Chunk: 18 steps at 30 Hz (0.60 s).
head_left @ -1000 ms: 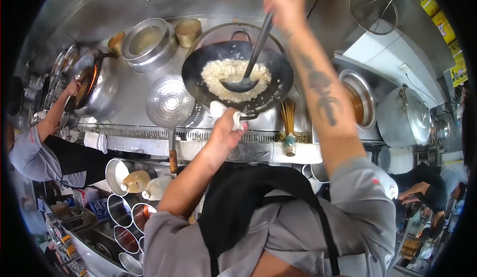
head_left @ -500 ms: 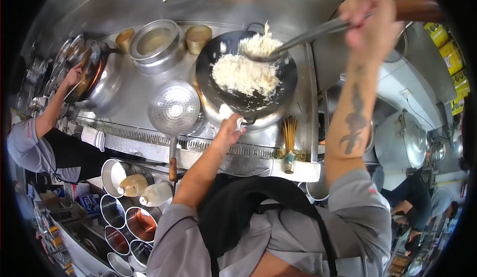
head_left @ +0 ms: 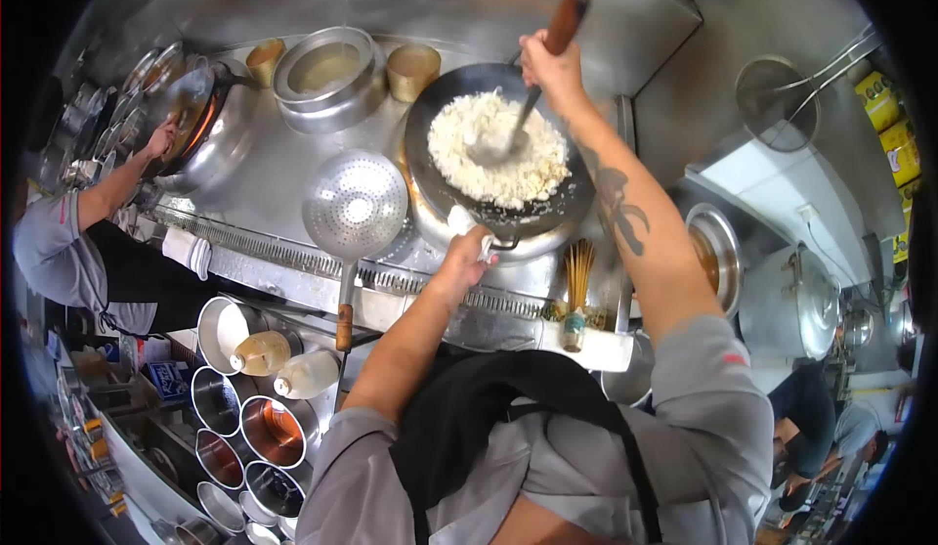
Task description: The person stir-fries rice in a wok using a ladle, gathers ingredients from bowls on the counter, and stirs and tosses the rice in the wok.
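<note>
A black wok (head_left: 430, 175) sits on the burner with white rice (head_left: 464, 134) spread over its middle. My left hand (head_left: 472, 255) is closed round a white cloth (head_left: 463, 220) at the wok's near handle (head_left: 506, 245). Above the wok's far right side, my right hand (head_left: 553, 68) grips a ladle (head_left: 530, 105) by its shaft, just below the wooden handle (head_left: 567, 21). The ladle's bowl (head_left: 496, 146) is down in the rice and partly hidden by it.
A perforated strainer (head_left: 355, 205) lies left of the wok. Behind it stand a metal pot (head_left: 330, 81) and a woven-looking container (head_left: 413, 71). A bamboo brush (head_left: 577, 286) stands at the front ledge. Sauce pots (head_left: 274, 432) and bottles (head_left: 307, 377) are lower left. A co-worker's hand (head_left: 163, 138) is at another wok.
My right hand has moved left and the ladle has gone from raised and slanted, with rice on it, to steep with its bowl in the rice. My left hand keeps its hold.
</note>
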Each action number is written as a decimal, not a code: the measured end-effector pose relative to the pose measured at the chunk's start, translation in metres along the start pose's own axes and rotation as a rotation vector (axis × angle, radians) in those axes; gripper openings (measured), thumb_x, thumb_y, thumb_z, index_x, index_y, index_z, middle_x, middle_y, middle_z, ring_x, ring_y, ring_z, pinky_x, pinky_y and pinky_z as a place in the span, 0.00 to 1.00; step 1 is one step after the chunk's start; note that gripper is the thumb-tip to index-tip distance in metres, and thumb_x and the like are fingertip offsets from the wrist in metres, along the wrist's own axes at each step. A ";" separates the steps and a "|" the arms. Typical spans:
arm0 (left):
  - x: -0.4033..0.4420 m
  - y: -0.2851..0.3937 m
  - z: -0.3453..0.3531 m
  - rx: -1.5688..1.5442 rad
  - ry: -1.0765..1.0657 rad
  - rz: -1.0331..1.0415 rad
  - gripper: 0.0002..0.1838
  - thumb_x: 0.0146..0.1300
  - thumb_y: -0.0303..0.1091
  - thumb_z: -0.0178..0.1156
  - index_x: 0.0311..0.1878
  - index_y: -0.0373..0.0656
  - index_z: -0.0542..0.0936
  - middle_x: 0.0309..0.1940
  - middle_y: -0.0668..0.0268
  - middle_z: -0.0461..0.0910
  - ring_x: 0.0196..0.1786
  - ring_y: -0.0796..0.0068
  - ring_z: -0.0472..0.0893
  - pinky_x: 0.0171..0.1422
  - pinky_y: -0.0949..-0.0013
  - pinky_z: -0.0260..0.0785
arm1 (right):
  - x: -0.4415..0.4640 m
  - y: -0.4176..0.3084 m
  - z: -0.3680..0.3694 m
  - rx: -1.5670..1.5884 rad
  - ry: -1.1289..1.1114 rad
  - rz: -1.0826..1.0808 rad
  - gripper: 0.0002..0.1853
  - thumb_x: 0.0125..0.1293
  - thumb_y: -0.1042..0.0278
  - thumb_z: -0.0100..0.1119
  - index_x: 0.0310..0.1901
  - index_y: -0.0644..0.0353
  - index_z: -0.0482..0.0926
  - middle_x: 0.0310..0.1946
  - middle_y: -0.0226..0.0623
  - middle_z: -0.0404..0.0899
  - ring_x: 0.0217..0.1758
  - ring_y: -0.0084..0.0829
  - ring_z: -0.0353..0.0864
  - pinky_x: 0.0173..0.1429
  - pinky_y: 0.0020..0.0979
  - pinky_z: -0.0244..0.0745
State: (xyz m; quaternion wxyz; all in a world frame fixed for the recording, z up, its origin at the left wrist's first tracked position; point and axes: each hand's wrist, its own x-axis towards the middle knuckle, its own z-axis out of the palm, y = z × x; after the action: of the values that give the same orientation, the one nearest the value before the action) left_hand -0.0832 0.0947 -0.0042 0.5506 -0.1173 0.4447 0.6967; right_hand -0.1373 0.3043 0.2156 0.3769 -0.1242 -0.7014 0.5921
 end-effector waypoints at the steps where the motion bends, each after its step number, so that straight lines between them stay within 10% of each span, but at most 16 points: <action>1: 0.004 0.003 0.002 -0.010 -0.015 0.002 0.06 0.58 0.31 0.56 0.37 0.42 0.73 0.29 0.63 0.74 0.29 0.70 0.74 0.24 0.67 0.67 | 0.023 -0.013 0.004 -0.069 0.041 0.022 0.12 0.62 0.65 0.62 0.26 0.59 0.72 0.14 0.27 0.68 0.12 0.20 0.65 0.16 0.24 0.59; 6: -0.006 0.003 0.003 0.001 0.006 0.007 0.06 0.59 0.32 0.56 0.37 0.42 0.73 0.29 0.64 0.74 0.30 0.70 0.74 0.24 0.68 0.68 | 0.013 -0.066 0.001 0.165 0.160 -0.201 0.10 0.60 0.68 0.62 0.27 0.59 0.71 0.14 0.25 0.67 0.11 0.19 0.62 0.16 0.24 0.57; 18: -0.001 0.002 -0.003 0.008 -0.026 -0.033 0.06 0.59 0.32 0.56 0.38 0.43 0.74 0.31 0.64 0.75 0.32 0.71 0.75 0.25 0.67 0.67 | -0.020 -0.023 0.019 0.232 -0.083 0.100 0.14 0.63 0.71 0.56 0.23 0.54 0.63 0.14 0.24 0.62 0.12 0.18 0.57 0.17 0.24 0.57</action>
State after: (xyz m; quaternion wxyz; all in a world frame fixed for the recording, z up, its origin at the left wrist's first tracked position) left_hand -0.0854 0.0917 -0.0049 0.5681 -0.1132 0.4384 0.6872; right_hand -0.1297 0.2716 0.2292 0.3292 -0.0900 -0.6363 0.6918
